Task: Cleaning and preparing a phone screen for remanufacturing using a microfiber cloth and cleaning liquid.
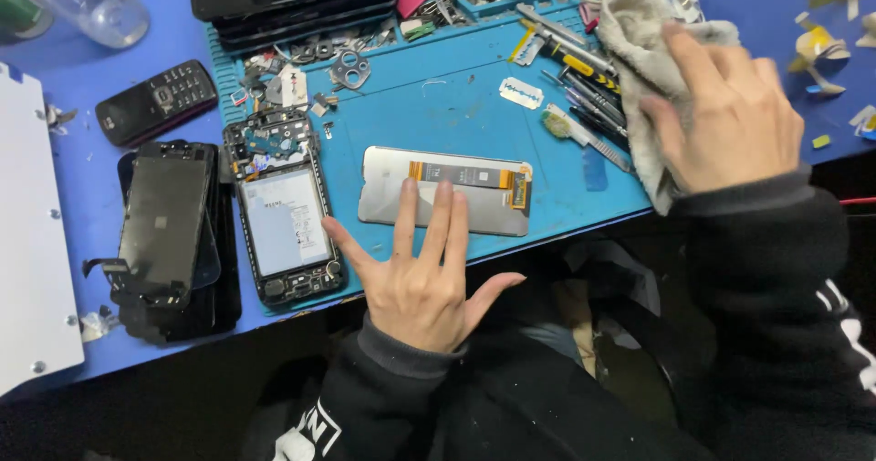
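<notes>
The phone display panel [445, 190] lies back-up on the blue work mat [438, 105], just right of an opened phone [285, 214]. The left hand [422, 274] presses it, fingers spread flat. The right hand [730, 105] rests on a grey cloth [639, 23], perhaps gripping it.

My left hand [424, 274] lies flat on the screen panel [445, 190] in the middle of the mat [438, 119] on the counter [87, 164]. Left of it lies the opened phone [285, 207]. My right hand [730, 110] presses the cloth [639, 32] over the tools [584, 87] at the right.
</notes>
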